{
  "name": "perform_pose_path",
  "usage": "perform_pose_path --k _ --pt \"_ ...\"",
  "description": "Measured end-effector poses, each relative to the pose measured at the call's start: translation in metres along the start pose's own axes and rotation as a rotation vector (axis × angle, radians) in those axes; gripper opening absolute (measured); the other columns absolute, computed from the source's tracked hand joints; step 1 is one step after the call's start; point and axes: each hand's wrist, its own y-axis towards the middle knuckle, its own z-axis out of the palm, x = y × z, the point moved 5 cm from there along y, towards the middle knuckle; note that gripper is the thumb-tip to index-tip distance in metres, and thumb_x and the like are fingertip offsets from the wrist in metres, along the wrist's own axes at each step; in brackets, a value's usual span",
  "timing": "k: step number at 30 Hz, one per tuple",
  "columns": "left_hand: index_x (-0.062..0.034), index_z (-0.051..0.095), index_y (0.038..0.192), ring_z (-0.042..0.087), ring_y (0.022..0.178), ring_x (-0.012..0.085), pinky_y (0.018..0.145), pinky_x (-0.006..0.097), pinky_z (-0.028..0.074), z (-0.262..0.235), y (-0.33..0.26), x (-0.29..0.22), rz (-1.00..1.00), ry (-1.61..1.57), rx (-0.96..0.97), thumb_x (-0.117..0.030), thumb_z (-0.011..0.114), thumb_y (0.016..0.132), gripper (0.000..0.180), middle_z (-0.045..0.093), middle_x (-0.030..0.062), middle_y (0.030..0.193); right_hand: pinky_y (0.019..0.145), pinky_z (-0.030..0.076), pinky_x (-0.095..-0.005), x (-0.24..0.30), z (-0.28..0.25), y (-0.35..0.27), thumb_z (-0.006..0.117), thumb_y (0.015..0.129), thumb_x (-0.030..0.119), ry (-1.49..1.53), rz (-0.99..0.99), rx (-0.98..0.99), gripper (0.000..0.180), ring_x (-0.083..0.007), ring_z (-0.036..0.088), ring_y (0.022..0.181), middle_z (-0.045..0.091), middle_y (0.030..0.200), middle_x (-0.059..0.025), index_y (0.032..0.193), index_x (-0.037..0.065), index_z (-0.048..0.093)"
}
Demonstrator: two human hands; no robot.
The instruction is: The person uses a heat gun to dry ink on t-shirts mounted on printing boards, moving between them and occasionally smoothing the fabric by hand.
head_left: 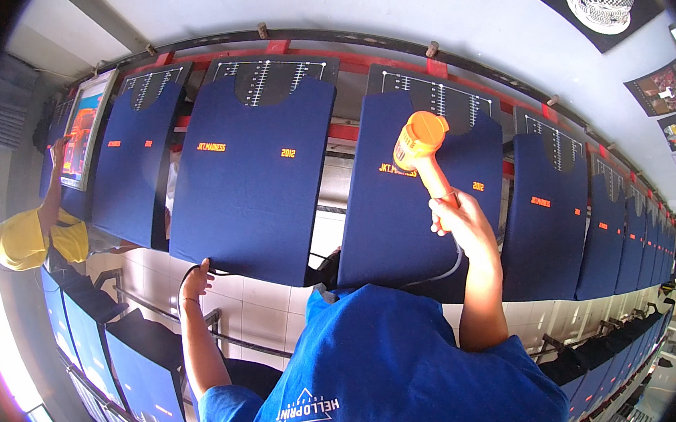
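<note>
We tag navy shirt (380, 231) beneath our raised right hand (466, 228); orange heat gun (428, 159) tilts up-left from that hand, fingers wrapped round its handle; left hand (195, 282) stretched forward, fingers half-curled, black cord (181, 290) against it, can't tell if gripped.

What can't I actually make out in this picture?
All in the head view:
Grip of the orange tool: partly covered by the right hand.
Print on the dark-blue garment below it: one end is blocked by the tool.
Far end of the cord: lost at the wearer's blue shirt.
Prints on the distant garments at right: too small.
Co-worker's hand: too small to read its grip.
</note>
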Motion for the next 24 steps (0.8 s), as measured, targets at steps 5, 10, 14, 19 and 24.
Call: perform_pose_path --k 5,10,14,19,24 --pt "-0.0025 0.064 0.101 0.067 0.064 0.0207 0.049 0.034 0.052 0.001 0.003 0.002 0.002 -0.005 -0.01 -0.061 0.032 0.093 0.068 0.071 0.0097 0.085 0.052 0.046 -0.0209 -0.001 -0.004 -0.001 0.064 0.09 0.022 0.001 0.01 -0.014 0.022 -0.0083 0.058 0.059 0.057 0.071 -0.0013 0.098 0.002 0.057" --pt "-0.0046 0.065 0.101 0.066 0.065 0.02 0.051 0.034 0.051 0.0 0.001 0.002 -0.019 -0.012 -0.005 -0.061 0.033 0.093 0.066 0.071 0.0086 0.086 0.053 0.045 -0.0226 0.0 -0.003 -0.002 0.062 0.089 0.02 -0.003 0.053 -0.014 0.022 -0.0091 0.056 0.059 0.057 0.071 -0.0019 0.098 0.001 0.055" --pt "-0.0056 0.065 0.101 0.065 0.065 0.02 0.051 0.034 0.05 -0.001 -0.001 -0.001 -0.029 -0.002 -0.005 -0.062 0.034 0.092 0.065 0.071 0.0083 0.087 0.053 0.046 -0.0224 -0.005 0.002 -0.002 0.062 0.09 0.021 -0.046 0.003 -0.039 0.023 -0.0095 0.057 0.059 0.057 0.07 -0.002 0.098 0.001 0.056" --pt "-0.0052 0.065 0.102 0.065 0.065 0.0203 0.051 0.034 0.051 -0.002 -0.008 -0.009 -0.017 -0.01 -0.015 -0.062 0.034 0.092 0.066 0.071 0.0086 0.087 0.053 0.046 -0.0225 -0.002 -0.004 -0.005 0.062 0.09 0.02 -0.025 0.022 -0.053 0.022 -0.0097 0.057 0.058 0.057 0.07 -0.002 0.098 0.001 0.056" --pt "-0.0046 0.065 0.102 0.066 0.065 0.0207 0.05 0.034 0.051 -0.002 -0.006 -0.005 -0.023 -0.009 -0.028 -0.064 0.033 0.092 0.068 0.071 0.0086 0.087 0.052 0.046 -0.0209 -0.004 -0.011 -0.007 0.063 0.089 0.021 -0.001 0.063 -0.058 0.023 -0.0084 0.058 0.059 0.057 0.071 -0.0014 0.098 0.001 0.056"
